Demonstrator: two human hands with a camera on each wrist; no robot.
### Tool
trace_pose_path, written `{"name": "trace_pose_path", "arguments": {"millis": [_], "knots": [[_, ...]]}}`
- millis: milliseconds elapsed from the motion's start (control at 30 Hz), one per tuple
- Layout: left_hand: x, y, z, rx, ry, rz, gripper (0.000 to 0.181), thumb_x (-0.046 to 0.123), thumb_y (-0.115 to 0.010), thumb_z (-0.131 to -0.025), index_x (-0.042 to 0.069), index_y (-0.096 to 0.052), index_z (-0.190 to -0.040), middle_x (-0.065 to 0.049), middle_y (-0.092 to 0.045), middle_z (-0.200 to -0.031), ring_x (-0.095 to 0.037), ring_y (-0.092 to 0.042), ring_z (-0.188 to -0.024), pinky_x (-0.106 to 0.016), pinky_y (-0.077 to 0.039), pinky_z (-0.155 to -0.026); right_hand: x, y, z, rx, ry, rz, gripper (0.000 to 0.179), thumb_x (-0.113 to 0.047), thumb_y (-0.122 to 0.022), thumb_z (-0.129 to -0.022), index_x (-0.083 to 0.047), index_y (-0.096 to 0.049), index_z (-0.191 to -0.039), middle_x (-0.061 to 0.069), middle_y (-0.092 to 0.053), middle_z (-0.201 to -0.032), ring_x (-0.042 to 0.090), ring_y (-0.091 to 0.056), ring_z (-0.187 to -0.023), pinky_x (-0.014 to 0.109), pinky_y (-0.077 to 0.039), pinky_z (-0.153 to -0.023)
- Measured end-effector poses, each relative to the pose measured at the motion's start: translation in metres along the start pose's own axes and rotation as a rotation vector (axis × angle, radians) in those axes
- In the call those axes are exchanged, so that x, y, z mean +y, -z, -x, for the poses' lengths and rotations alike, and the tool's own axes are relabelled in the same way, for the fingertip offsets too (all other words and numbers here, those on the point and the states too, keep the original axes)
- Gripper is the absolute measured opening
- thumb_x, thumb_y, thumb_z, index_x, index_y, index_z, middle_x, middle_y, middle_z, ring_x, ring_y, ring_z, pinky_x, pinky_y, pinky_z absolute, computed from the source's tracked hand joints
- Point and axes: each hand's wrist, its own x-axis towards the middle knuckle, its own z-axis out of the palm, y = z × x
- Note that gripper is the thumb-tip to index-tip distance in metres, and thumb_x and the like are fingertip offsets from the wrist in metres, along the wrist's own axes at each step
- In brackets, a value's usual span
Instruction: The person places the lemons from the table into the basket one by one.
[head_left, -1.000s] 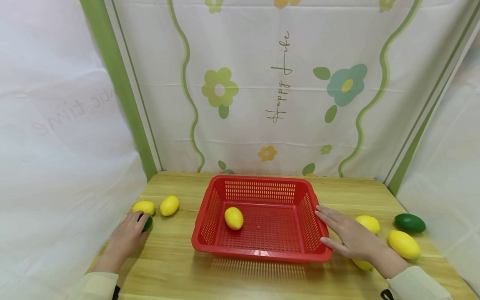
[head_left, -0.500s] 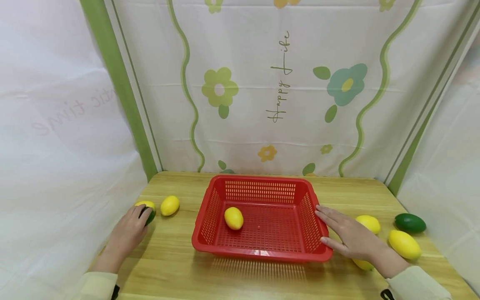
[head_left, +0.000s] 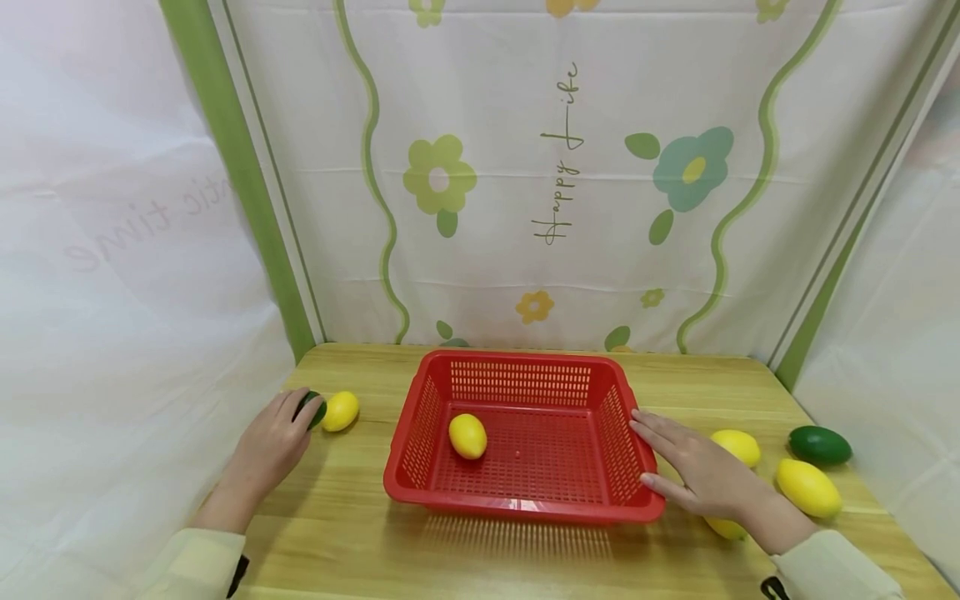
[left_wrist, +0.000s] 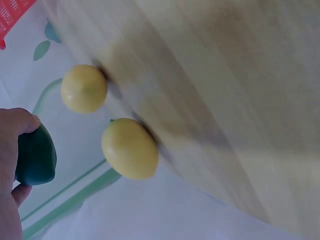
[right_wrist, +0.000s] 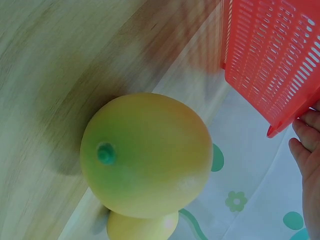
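Observation:
My left hand (head_left: 273, 442) holds a dark green oval fruit (head_left: 310, 410) at the left of the table. In the left wrist view the thumb and a finger pinch this green fruit (left_wrist: 37, 156), apart from the tabletop. Two lemons (left_wrist: 130, 148) lie nearby; in the head view one lemon (head_left: 341, 412) shows just right of the hand, and the other is hidden behind it. A red plastic basket (head_left: 517, 510) stands mid-table with one lemon (head_left: 468, 437) inside. Straight fingers of my right hand (head_left: 701, 471) rest on the basket's right rim, holding nothing.
Around the right forearm lie several lemons (head_left: 808, 488), one partly under the wrist. A second dark green fruit (head_left: 820, 447) sits near the right table edge. White printed curtains (head_left: 495, 250) enclose the wooden table (head_left: 360, 533) at the back and sides.
My left hand has picked up the dark green fruit and moved it right and away from me, now covering the leftmost lemon in the head view. The right hand and basket stay put.

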Motion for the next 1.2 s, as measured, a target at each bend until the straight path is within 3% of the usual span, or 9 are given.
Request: {"name": "trace_pose_path", "arguments": {"millis": [133, 200, 433, 833, 1067, 1200], "knots": [[0.003, 0.000, -0.013, 0.047, -0.043, -0.005, 0.044, 0.013, -0.027, -0.098, -0.011, -0.061, -0.112, -0.033, -0.059, -0.107, -0.047, -0.059, -0.093, -0.051, -0.054, -0.075, 0.000, 0.000, 0.000, 0.003, 0.004, 0.001, 0.068, -0.040, -0.069, -0.088, -0.001, -0.050, -0.140, 0.014, -0.047, -0.145, 0.032, -0.050, -0.126, 0.049, -0.050, -0.092], [0.005, 0.001, -0.021, 0.051, -0.055, -0.018, 0.048, 0.016, -0.023, -0.101, -0.010, -0.061, -0.111, -0.032, -0.059, -0.107, -0.047, -0.059, -0.093, -0.051, -0.054, -0.075, 0.000, 0.001, 0.000, 0.002, 0.004, 0.001, 0.068, -0.040, -0.069, -0.088, -0.001, -0.050, -0.140, 0.015, -0.047, -0.144, 0.032, -0.050, -0.126, 0.049, -0.050, -0.091], [0.014, 0.004, -0.046, 0.105, -0.107, -0.051, 0.042, 0.012, -0.028, -0.100, -0.009, -0.063, -0.110, -0.031, -0.060, -0.107, -0.046, -0.060, -0.091, -0.051, -0.056, -0.069, 0.000, 0.001, 0.000, 0.001, 0.000, 0.005, 0.068, -0.041, -0.069, -0.088, -0.001, -0.050, -0.140, 0.014, -0.047, -0.145, 0.032, -0.049, -0.126, 0.049, -0.050, -0.092], [0.030, 0.000, -0.083, 0.180, -0.223, -0.005, 0.036, 0.008, -0.034, -0.099, -0.007, -0.065, -0.108, -0.029, -0.062, -0.106, -0.044, -0.061, -0.090, -0.050, -0.056, -0.073, 0.000, 0.000, 0.000, -0.002, -0.008, 0.007, 0.069, -0.042, -0.069, -0.088, -0.002, -0.050, -0.140, 0.014, -0.047, -0.145, 0.032, -0.049, -0.127, 0.050, -0.050, -0.092], [0.041, 0.003, -0.099, 0.138, -0.255, -0.037, 0.038, 0.009, -0.032, -0.104, -0.006, -0.066, -0.109, -0.029, -0.063, -0.108, -0.042, -0.062, -0.095, -0.048, -0.056, -0.079, -0.001, 0.001, 0.000, -0.004, -0.010, 0.010, 0.068, -0.042, -0.069, -0.088, -0.002, -0.050, -0.140, 0.014, -0.047, -0.145, 0.032, -0.049, -0.127, 0.050, -0.050, -0.092], [0.048, 0.001, -0.107, 0.149, -0.282, -0.048, 0.037, 0.009, -0.031, -0.105, -0.006, -0.065, -0.109, -0.028, -0.063, -0.109, -0.041, -0.062, -0.096, -0.046, -0.056, -0.079, -0.001, 0.002, 0.000, -0.006, -0.006, 0.008, 0.068, -0.042, -0.068, -0.088, -0.002, -0.050, -0.140, 0.014, -0.047, -0.145, 0.033, -0.049, -0.127, 0.050, -0.050, -0.092]]}}
